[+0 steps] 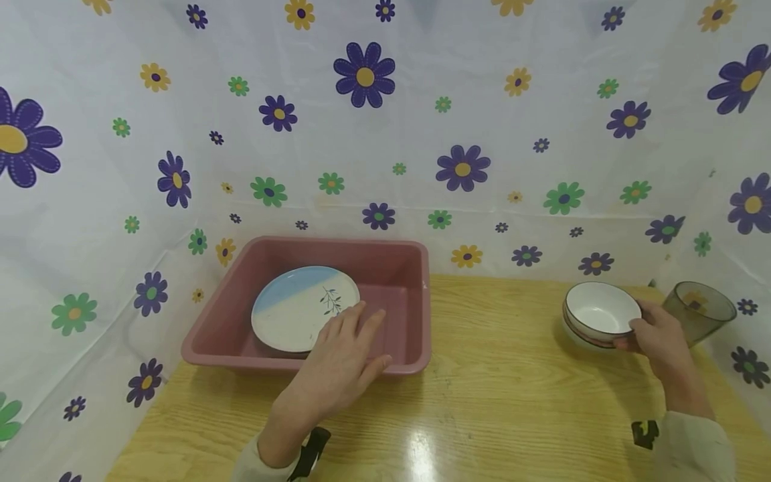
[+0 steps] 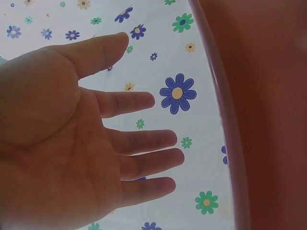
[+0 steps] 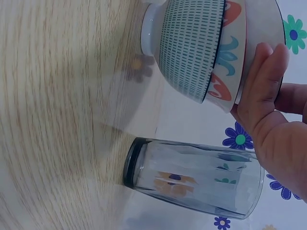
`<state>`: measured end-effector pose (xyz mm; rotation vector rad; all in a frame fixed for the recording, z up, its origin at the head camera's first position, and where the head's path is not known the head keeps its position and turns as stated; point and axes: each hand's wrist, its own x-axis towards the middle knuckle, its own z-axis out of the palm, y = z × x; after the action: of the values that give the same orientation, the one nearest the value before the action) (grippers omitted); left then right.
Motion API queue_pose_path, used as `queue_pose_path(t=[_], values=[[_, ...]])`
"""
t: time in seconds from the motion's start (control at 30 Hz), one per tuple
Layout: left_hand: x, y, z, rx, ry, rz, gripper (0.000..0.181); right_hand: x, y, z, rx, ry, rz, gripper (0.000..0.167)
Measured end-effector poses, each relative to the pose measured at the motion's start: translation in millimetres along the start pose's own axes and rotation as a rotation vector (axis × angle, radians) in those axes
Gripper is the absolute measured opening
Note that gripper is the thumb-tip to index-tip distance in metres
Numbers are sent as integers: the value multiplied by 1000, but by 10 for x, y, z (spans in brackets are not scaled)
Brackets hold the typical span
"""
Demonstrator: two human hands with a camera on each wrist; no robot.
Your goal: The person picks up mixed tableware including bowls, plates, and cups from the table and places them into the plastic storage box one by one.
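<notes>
My left hand (image 1: 340, 358) hovers over the front rim of a pink plastic tub (image 1: 415, 308), fingers spread and straight. Beyond its fingertips, a round plate (image 1: 295, 311) with a blue band and a leaf sprig leans inside the tub; the hand hides its lower right edge. On the right, my right hand (image 1: 659, 338) grips the white top bowl (image 1: 602, 309) of a nested stack, thumb at the rim. Under it in the right wrist view are a red-and-blue patterned bowl (image 3: 228, 57) and a bowl with green dashes (image 3: 189, 48).
A tinted drinking glass (image 1: 699, 314) stands upright just right of the right hand. The wooden table (image 1: 494, 388) meets a flower-printed white sheet (image 1: 409, 134) at the back and sides.
</notes>
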<state>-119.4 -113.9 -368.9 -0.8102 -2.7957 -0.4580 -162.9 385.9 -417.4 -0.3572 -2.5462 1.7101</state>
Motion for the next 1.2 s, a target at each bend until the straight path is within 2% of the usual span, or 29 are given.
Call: queue_pose_path(t=[0.13, 0.4, 0.93, 1.2], values=[[5, -4, 6, 6, 1, -6, 63, 2, 7, 12, 32, 12, -9, 57], [8, -7, 22, 6, 1, -12, 63, -22, 70, 24, 178, 29, 13, 58], [4, -11, 11, -12, -15, -20, 63, -38, -8, 48, 266, 84, 83, 59], [9, -16, 4, -6, -9, -5, 63, -56, -108, 81, 311, 107, 60, 60]])
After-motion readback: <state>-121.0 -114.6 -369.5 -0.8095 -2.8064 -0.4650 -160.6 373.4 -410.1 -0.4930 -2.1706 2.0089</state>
